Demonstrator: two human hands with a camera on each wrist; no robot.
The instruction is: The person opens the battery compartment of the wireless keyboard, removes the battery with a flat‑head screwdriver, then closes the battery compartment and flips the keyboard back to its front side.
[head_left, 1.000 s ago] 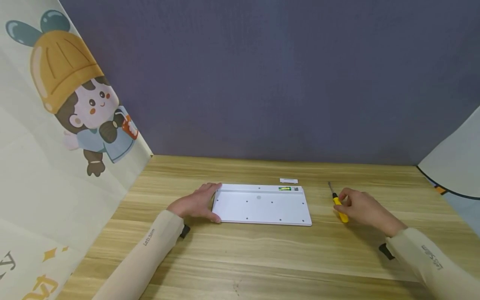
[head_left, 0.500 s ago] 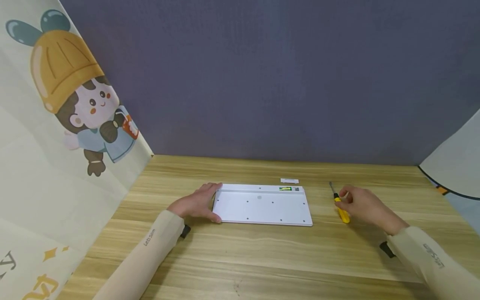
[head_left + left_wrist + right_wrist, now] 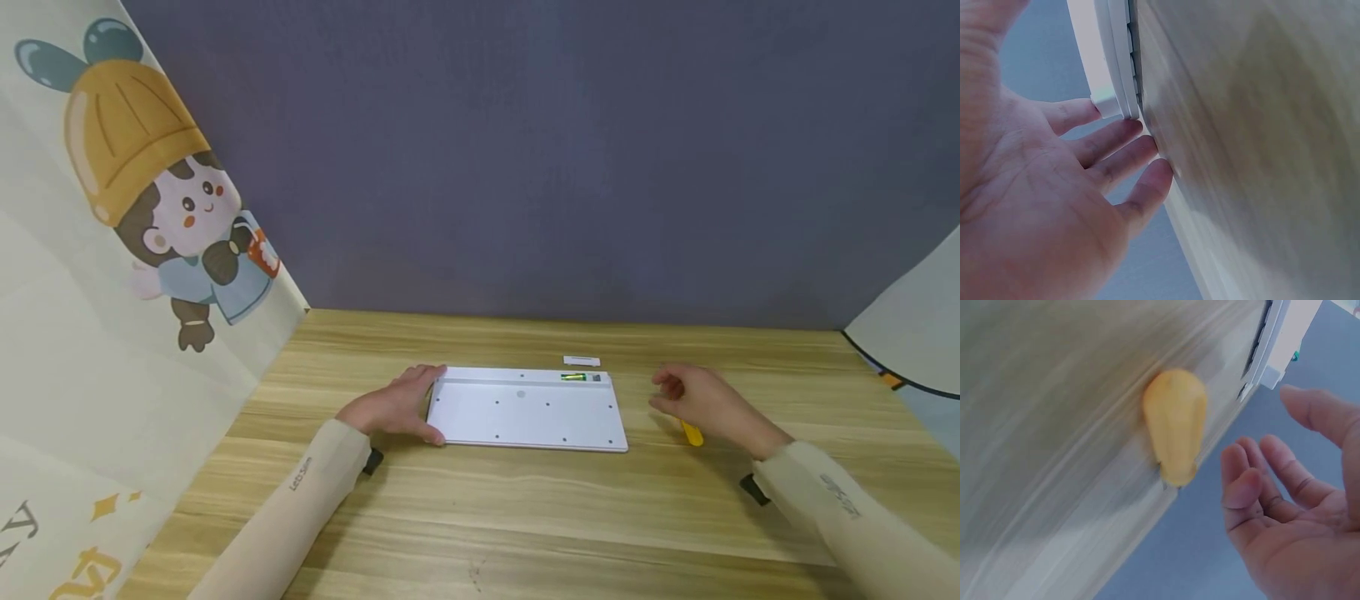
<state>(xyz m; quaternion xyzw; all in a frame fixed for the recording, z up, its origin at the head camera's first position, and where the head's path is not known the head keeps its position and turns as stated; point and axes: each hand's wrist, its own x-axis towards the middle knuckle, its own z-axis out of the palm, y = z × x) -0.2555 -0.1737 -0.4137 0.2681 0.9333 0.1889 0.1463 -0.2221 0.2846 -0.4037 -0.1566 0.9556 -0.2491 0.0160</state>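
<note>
A white keyboard [image 3: 525, 410] lies keys down on the table, its battery slot at the back right. A green battery [image 3: 573, 377] sits in that slot. My left hand [image 3: 397, 406] holds the keyboard's left end, thumb at the front corner and fingers at the back corner; in the left wrist view a fingertip [image 3: 1088, 109] meets the corner. My right hand [image 3: 708, 402] is off the keyboard's right end, loosely curled and holding nothing. Under it lies a yellow-handled screwdriver [image 3: 692, 434], mostly hidden in the head view; the right wrist view shows its handle [image 3: 1177, 425] apart from the fingers.
A small white battery cover [image 3: 581, 361] lies just behind the keyboard. The wooden table [image 3: 480, 508] meets a dark blue wall [image 3: 555, 167] at the back. A cartoon-printed curtain [image 3: 97, 333] borders the left side.
My right hand has let go of the screwdriver and moved left, over it, toward the keyboard. The left hand and keyboard stay in place.
</note>
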